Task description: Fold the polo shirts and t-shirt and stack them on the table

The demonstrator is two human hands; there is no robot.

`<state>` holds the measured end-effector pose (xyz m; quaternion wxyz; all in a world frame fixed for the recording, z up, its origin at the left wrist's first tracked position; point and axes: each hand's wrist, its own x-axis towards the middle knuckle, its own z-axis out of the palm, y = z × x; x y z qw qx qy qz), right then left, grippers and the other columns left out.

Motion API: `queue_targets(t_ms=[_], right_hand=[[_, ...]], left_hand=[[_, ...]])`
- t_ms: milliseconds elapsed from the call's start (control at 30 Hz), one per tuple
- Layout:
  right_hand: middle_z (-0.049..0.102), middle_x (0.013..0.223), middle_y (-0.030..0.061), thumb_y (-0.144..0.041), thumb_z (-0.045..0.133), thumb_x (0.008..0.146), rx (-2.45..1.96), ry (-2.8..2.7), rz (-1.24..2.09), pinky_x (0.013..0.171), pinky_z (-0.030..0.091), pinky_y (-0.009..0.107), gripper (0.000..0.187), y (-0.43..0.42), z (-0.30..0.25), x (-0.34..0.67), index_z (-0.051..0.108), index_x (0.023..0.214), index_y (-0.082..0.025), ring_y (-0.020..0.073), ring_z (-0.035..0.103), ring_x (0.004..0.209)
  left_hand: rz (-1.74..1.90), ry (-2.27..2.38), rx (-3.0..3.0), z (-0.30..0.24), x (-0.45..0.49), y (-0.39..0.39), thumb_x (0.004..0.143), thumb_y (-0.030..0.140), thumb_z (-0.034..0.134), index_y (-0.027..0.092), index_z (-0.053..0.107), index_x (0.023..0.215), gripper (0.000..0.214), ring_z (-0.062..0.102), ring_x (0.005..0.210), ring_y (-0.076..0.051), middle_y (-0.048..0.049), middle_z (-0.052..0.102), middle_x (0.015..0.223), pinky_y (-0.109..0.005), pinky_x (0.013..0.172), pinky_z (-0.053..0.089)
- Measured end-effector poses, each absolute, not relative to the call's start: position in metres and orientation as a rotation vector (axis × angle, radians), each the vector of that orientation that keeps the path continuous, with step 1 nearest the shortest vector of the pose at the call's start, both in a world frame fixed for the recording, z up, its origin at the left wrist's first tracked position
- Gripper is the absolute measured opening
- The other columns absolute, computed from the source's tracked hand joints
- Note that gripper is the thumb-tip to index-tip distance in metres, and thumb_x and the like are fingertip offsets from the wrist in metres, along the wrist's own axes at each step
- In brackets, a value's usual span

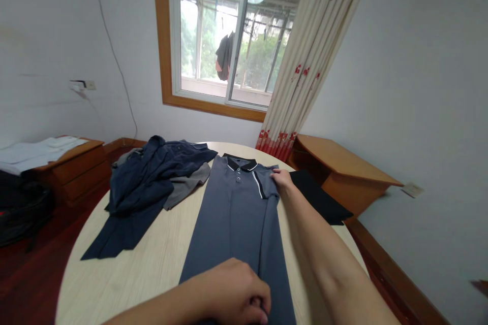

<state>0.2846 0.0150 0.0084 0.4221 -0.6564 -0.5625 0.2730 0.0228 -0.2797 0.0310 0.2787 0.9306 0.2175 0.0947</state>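
Note:
A grey polo shirt (232,213) with a dark collar lies lengthwise on the round wooden table (125,274), its sides folded in. My right hand (282,179) reaches far out and grips the folded sleeve at the shirt's right shoulder. My left hand (234,292) is closed in a pinch on the shirt's near hem, close to me.
A heap of navy and grey clothes (152,183) lies on the table's left half. A black cloth (320,198) lies at the right edge. A wooden desk (343,167) stands right, a drawer unit (72,167) with white cloth left, a window and curtain (305,56) behind.

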Motion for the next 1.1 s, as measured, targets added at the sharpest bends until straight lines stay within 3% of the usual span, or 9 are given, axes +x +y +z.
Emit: queue_targets(t_ms=[167, 367, 533, 733, 933, 1100], right_hand=[[0.074, 0.105, 0.0143, -0.005, 0.065, 0.059, -1.843, -1.595, 0.402, 0.095, 0.049, 0.032, 0.036, 0.026, 0.011, 0.298, 0.074, 0.093, -0.013, 0.0309, 0.066, 0.11], [0.064, 0.129, 0.0175, -0.004, 0.064, 0.06, -1.9, -1.833, 0.19, 0.099, 0.046, 0.033, 0.037, 0.031, 0.011, 0.306, 0.075, 0.095, -0.011, 0.0325, 0.061, 0.116], [0.067, 0.12, 0.0207, -0.004, 0.062, 0.066, -1.904, -1.962, 0.12, 0.093, 0.049, 0.033, 0.032, 0.036, 0.021, 0.299, 0.075, 0.095, -0.007, 0.0306, 0.065, 0.108], [0.074, 0.099, 0.0188, -0.007, 0.062, 0.071, -1.835, -2.074, 0.156, 0.084, 0.05, 0.031, 0.021, 0.045, 0.034, 0.267, 0.076, 0.087, -0.008, 0.0285, 0.068, 0.096], [0.074, 0.114, 0.0065, -0.014, 0.059, 0.079, -1.732, -2.137, 0.25, 0.095, 0.049, 0.028, 0.04, 0.039, 0.032, 0.24, 0.072, 0.117, -0.016, 0.0228, 0.066, 0.109], [0.057, 0.143, 0.0101, -0.023, 0.051, 0.091, -1.78, -2.142, 0.233, 0.113, 0.036, 0.034, 0.047, 0.024, 0.021, 0.24, 0.061, 0.136, -0.017, 0.0258, 0.05, 0.135]], left_hand=[[0.323, 0.541, 2.459, 0.022, 0.03, -0.282, 0.085, 0.027, 0.073, 0.022, 0.071, 0.092, 0.009, 0.071, 0.084, -0.015, 0.0023, 0.075, 0.084, -0.02, 0.073, 0.047], [0.425, 0.571, 2.153, 0.011, 0.036, -0.286, 0.087, 0.024, 0.07, 0.021, 0.072, 0.098, 0.011, 0.071, 0.086, -0.015, -0.0011, 0.075, 0.091, -0.019, 0.077, 0.051], [0.413, 0.557, 1.92, 0.017, 0.034, -0.289, 0.089, 0.027, 0.069, 0.022, 0.075, 0.101, 0.015, 0.073, 0.09, -0.016, -0.0022, 0.078, 0.094, -0.023, 0.085, 0.051], [0.416, 0.518, 1.774, 0.037, 0.023, -0.285, 0.088, 0.029, 0.067, 0.021, 0.078, 0.106, 0.023, 0.07, 0.08, -0.014, -0.0024, 0.076, 0.086, -0.02, 0.074, 0.05], [0.28, 0.471, 1.624, 0.032, 0.019, -0.277, 0.088, 0.029, 0.065, 0.022, 0.078, 0.107, 0.024, 0.052, 0.061, -0.008, 0.0007, 0.068, 0.076, -0.016, 0.058, 0.04], [0.088, 0.523, 1.476, 0.022, 0.019, -0.274, 0.088, 0.035, 0.067, 0.02, 0.078, 0.104, 0.024, 0.042, 0.051, -0.007, 0.004, 0.057, 0.063, -0.017, 0.049, 0.032]])
